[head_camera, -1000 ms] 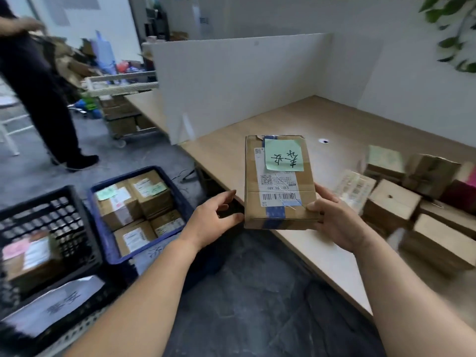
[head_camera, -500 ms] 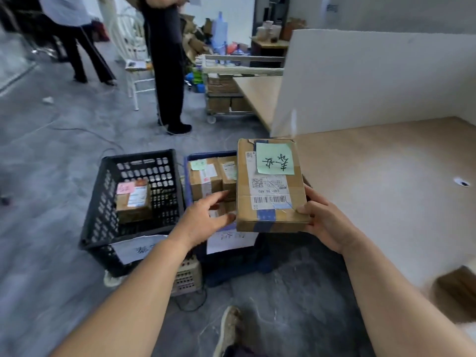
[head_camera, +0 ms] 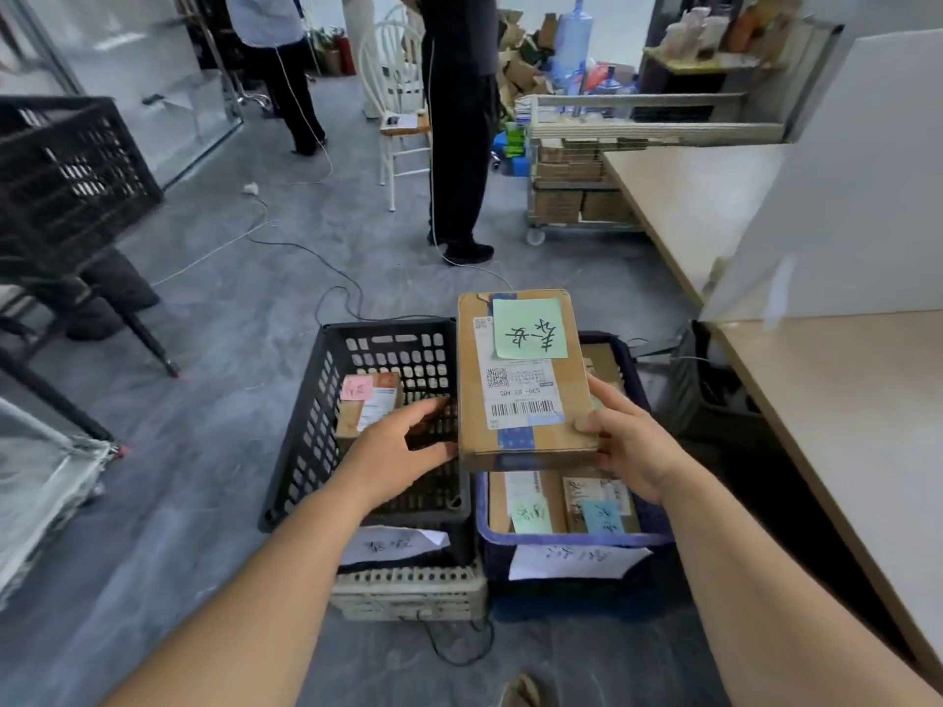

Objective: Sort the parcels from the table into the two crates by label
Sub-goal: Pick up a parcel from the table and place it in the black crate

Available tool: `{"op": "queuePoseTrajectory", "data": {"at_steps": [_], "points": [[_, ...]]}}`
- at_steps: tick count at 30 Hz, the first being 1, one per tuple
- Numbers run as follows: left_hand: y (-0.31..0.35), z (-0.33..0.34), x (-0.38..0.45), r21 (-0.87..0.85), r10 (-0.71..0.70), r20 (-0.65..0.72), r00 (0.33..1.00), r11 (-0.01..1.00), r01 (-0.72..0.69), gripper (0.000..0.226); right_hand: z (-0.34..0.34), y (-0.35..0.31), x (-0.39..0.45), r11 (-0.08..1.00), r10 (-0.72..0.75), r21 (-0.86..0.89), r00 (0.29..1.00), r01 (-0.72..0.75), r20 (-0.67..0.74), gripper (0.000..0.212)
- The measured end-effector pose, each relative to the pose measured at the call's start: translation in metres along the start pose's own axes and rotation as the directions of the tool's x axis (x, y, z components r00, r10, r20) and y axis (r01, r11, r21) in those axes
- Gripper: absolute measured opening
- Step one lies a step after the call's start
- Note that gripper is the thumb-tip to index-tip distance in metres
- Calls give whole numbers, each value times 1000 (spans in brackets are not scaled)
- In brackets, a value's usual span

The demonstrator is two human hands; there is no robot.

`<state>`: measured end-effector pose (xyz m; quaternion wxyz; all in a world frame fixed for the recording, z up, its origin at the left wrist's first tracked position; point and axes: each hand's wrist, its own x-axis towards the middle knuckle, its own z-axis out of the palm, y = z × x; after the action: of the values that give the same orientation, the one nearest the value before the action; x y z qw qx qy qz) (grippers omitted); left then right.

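Observation:
A brown cardboard parcel [head_camera: 520,395] with a green handwritten note and a barcode label hovers flat over the blue crate [head_camera: 571,539]. My right hand [head_camera: 630,451] grips its near right corner, thumb on top. At its left edge is my left hand [head_camera: 403,446], fingers relaxed and spread, thumb by the near left corner. The blue crate holds parcels with green and blue notes [head_camera: 530,512]. Beside it on the left, the black crate [head_camera: 316,415] holds one parcel with a pink note [head_camera: 367,400]. Each crate has a paper label on its front.
The wooden table [head_camera: 842,410] runs along the right, with a white partition [head_camera: 842,196] on it. Two people [head_camera: 459,119] stand behind the crates, near a white chair [head_camera: 393,94]. Cables [head_camera: 306,257] cross the grey floor. Another black crate [head_camera: 61,181] sits raised at left.
My view has swung left from the table to the floor crates. Both hands carried the parcel from over the table's edge to above the blue crate.

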<state>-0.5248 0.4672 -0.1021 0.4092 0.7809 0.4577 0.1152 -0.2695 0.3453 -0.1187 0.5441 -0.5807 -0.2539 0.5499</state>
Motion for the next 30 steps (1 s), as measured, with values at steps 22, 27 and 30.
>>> {"op": "queuePoseTrajectory", "data": {"at_steps": [22, 27, 30], "points": [[-121, -49, 105, -75, -219, 55, 974, 972, 223, 56, 81, 39, 176, 975, 217, -41, 976, -216, 1, 66], [-151, -53, 156, -135, -228, 153, 962, 959, 249, 50, 103, 66, 221, 963, 267, -28, 963, -268, -38, 70], [-174, -47, 186, -219, -229, 213, 950, 936, 275, 45, 112, 87, 247, 957, 288, -26, 955, -290, -70, 65]]}}
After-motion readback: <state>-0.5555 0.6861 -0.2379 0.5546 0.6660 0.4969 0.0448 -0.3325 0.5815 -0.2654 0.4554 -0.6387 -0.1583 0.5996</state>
